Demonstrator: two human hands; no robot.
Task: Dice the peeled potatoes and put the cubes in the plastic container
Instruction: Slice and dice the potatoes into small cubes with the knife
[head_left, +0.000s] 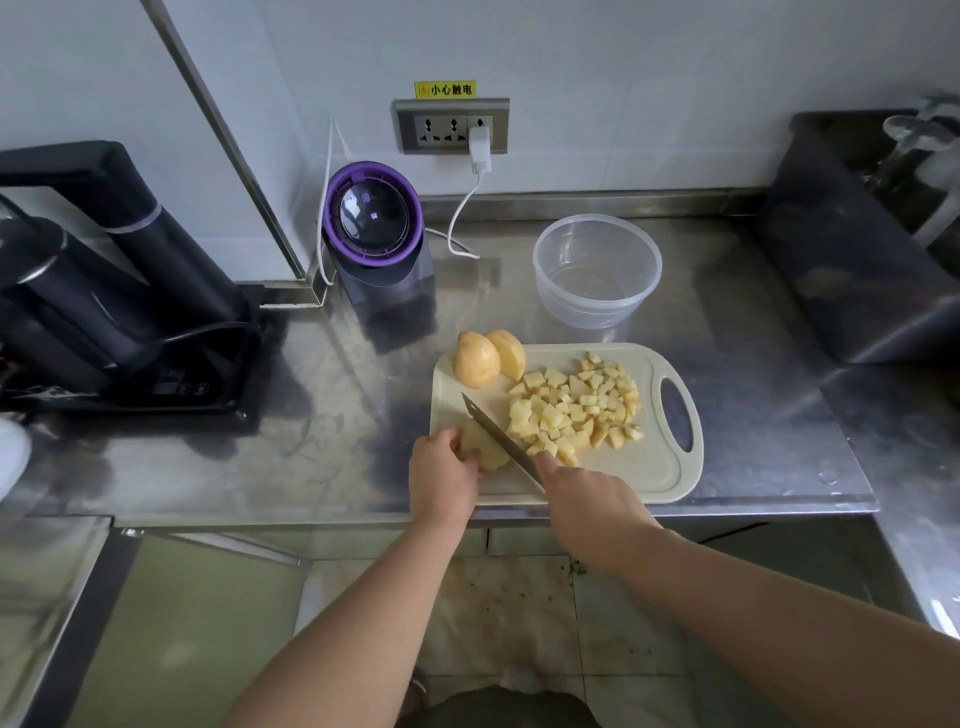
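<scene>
Cutting board (660, 467) on the desk (337, 441). At its near left corner, the left hand (441, 467) curls over a potato piece (485, 449). The right hand (587, 499) grips the knife (498, 436), which lies diagonally with its tip toward the board's far left, against the piece's right side. Cubes (576, 408) are heaped mid-board. The plastic container (597, 275) stands just beyond the far edge.

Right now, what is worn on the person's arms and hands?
Nothing visible. Left forearm and right forearm are bare to the frame's edge, no sleeves. The left hand and right hand are ungloved, with no watch, bracelet or ring showing.
</scene>
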